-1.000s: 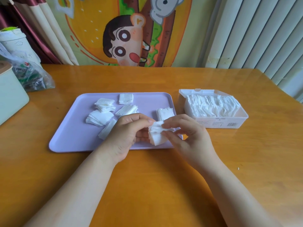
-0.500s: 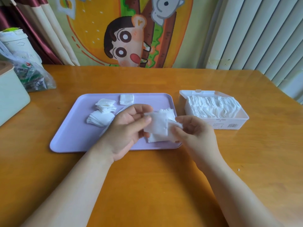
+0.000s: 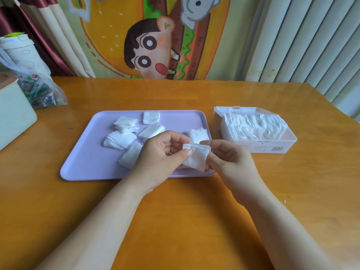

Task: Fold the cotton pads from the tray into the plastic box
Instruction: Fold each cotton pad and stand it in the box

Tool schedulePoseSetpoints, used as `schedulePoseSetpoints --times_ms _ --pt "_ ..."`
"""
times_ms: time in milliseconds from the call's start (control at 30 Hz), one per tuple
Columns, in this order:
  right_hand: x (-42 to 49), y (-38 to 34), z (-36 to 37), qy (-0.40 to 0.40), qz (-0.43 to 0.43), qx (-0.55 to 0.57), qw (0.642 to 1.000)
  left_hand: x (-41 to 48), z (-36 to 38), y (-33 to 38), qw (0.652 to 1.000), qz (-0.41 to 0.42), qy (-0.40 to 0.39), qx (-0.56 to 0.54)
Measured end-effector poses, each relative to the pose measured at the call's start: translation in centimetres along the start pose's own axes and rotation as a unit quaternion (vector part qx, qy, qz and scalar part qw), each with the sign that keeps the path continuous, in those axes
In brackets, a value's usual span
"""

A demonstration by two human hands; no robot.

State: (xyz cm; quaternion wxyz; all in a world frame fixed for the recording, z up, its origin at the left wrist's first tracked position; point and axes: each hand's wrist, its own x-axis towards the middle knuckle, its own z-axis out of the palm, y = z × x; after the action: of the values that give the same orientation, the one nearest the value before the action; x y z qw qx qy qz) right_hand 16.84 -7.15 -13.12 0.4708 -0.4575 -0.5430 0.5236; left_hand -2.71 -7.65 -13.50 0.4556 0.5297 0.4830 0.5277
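A lilac tray lies in the middle of the wooden table and carries several small stacks of white cotton pads. Above the tray's front right corner, one white cotton pad is held up between both hands. My left hand pinches its left edge with thumb and fingers. My right hand pinches its right edge. To the right stands a clear plastic box, lid open, with a row of folded pads filling its left part.
A pale green container and a plastic bag of packets sit at the table's left edge, with a white tub behind them. A cartoon wall hanging and a radiator stand behind the table.
The pad was bunched between my hands, then spread open near the left hand. Now it is held flat and smaller between both hands, slightly further right.
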Motion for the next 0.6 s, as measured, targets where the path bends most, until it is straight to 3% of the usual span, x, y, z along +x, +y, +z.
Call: schedulePoseSetpoints --times_ms 367,467,600 --pt "-0.4 -0.4 0.4 -0.031 -0.009 -0.009 0.999 0.1 0.3 -0.4 0.999 -0.005 0.021 0.044" --pt "-0.2 0.5 0.4 0.04 -0.022 -0.106 0.993 0.5 -0.5 -0.7 0.987 0.039 0.036 0.15" --pt "0.2 1.0 0.0 0.154 -0.064 -0.176 0.97 0.9 -1.8 -1.4 0.932 0.016 0.031 0.36"
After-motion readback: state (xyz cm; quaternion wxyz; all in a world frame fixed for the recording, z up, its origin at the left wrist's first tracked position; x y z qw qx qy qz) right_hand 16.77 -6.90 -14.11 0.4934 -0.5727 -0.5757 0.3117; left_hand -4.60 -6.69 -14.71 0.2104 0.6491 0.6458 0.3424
